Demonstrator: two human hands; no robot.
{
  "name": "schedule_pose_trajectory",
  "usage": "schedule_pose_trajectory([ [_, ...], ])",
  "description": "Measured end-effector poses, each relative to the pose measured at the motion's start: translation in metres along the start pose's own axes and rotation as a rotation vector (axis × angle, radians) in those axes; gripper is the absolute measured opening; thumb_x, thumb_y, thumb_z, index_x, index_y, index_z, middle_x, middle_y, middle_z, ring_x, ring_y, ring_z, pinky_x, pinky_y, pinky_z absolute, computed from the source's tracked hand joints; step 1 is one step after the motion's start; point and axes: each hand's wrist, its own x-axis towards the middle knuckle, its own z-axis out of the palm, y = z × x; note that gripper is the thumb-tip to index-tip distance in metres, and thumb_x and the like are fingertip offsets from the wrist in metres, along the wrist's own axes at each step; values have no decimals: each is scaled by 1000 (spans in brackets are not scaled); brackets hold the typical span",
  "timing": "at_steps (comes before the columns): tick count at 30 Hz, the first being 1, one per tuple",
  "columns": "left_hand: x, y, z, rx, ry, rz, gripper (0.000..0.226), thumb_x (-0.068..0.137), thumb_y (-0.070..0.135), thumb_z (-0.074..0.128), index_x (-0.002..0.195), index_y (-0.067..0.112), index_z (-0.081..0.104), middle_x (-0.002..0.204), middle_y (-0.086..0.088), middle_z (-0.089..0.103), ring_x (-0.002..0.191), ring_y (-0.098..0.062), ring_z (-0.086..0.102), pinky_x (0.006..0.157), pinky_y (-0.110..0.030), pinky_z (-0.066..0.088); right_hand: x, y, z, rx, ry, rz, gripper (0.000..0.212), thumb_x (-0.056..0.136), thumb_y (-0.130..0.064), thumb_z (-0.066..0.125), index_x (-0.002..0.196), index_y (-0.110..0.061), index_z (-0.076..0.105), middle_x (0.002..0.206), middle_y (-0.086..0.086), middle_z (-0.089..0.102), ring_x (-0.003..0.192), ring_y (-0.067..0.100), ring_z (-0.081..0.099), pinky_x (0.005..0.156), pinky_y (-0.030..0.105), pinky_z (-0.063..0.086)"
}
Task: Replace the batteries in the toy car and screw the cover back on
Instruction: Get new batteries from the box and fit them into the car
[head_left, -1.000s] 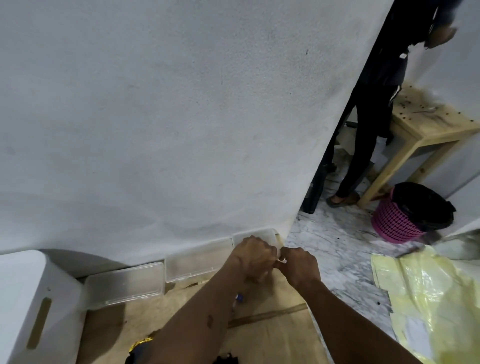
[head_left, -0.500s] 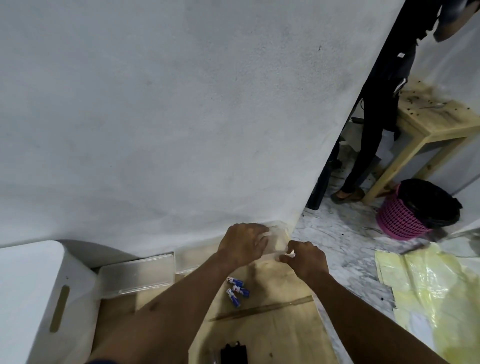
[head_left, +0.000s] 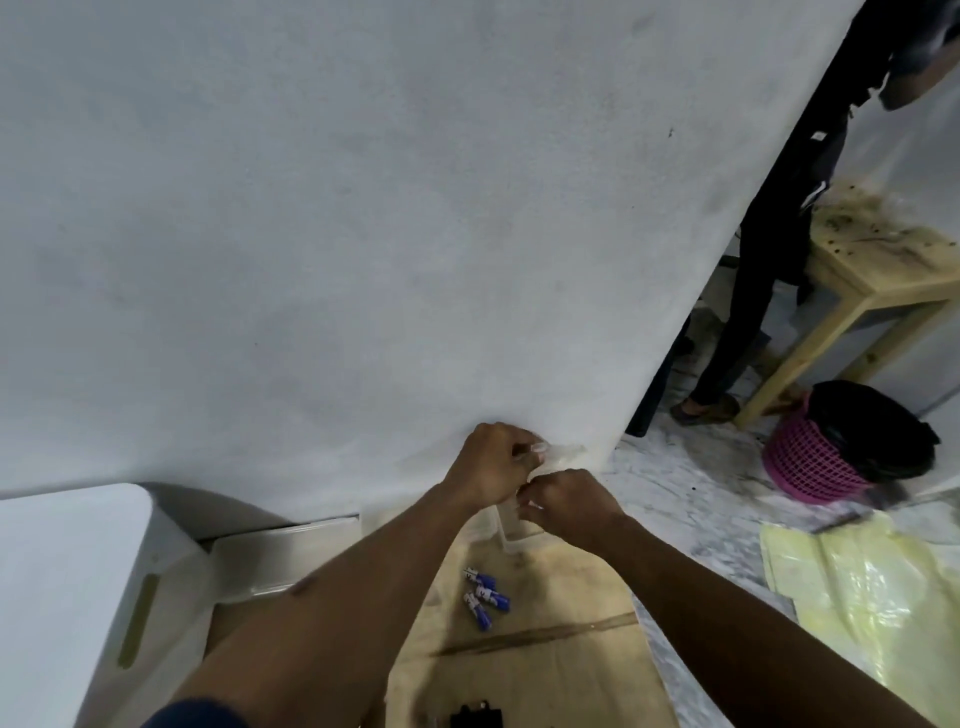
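- One white bin (head_left: 78, 597) far left, out of play; clear box (head_left: 283, 553) sits against the wall (head_left: 363, 234) beside it.
- Three batteries (head_left: 484, 597) lie loose on the wooden surface (head_left: 545, 675), under the left forearm. Round cells, so a forearm sweep would likely roll them off the surface's right edge onto the floor (head_left: 701, 493).
- Dark object (head_left: 475, 718) at the bottom edge, possibly the toy car; too cropped to tell.
- Left hand (head_left: 493, 462): fingers curled, pinching a clear plastic piece (head_left: 563, 451) raised by the wall.
- Right hand (head_left: 569, 501): fingers curled, pinching the near edge of the same piece. Bag or lid, can't tell.
- Risk: opposing pulls could make it give suddenly and scatter whatever it holds.
- Pink basket (head_left: 810, 462) far right, well apart.
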Motion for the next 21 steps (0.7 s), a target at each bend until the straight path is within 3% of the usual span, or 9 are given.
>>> schedule_pose_trajectory([
  [5, 3, -4, 0, -39, -8, -23, 20, 91, 32, 64, 100, 22, 79, 98, 8, 77, 90, -2, 69, 87, -31, 55, 23, -8, 2, 20, -308, -5, 27, 96, -34, 53, 111, -19, 70, 117, 4, 70, 108, 25, 63, 88, 35, 47],
  [10, 2, -4, 0, -52, -8, -25, 20, 92, 31, 64, 101, 22, 79, 100, 7, 77, 91, -4, 69, 88, -32, 55, 22, -6, 12, 34, -340, 20, 28, 98, -26, 52, 118, -14, 66, 123, 6, 67, 110, 25, 63, 87, 30, 45],
  [12, 2, -4, 1, -52, -8, -23, 20, 91, 32, 64, 101, 22, 79, 99, 6, 77, 91, -5, 69, 87, -32, 55, 18, -6, 9, 69, -277, 30, 26, 96, -23, 54, 117, -14, 68, 121, 6, 68, 107, 25, 64, 82, 26, 44],
  [16, -3, -4, 3, -59, -12, -34, 22, 90, 31, 66, 107, 22, 78, 106, 7, 76, 95, -4, 69, 91, -30, 55, -3, 1, 4, 184, -103, 94, 25, 94, -28, 57, 114, -23, 71, 117, 2, 70, 103, 21, 65, 84, 33, 53],
  [21, -21, -5, 5, 48, -98, -49, 34, 83, 29, 74, 116, 20, 74, 118, 4, 72, 106, -10, 67, 96, -26, 51, -56, 18, -4, 249, 187, 349, 6, 87, -24, 67, 87, -27, 73, 77, -7, 69, 72, 16, 66, 61, 23, 42],
])
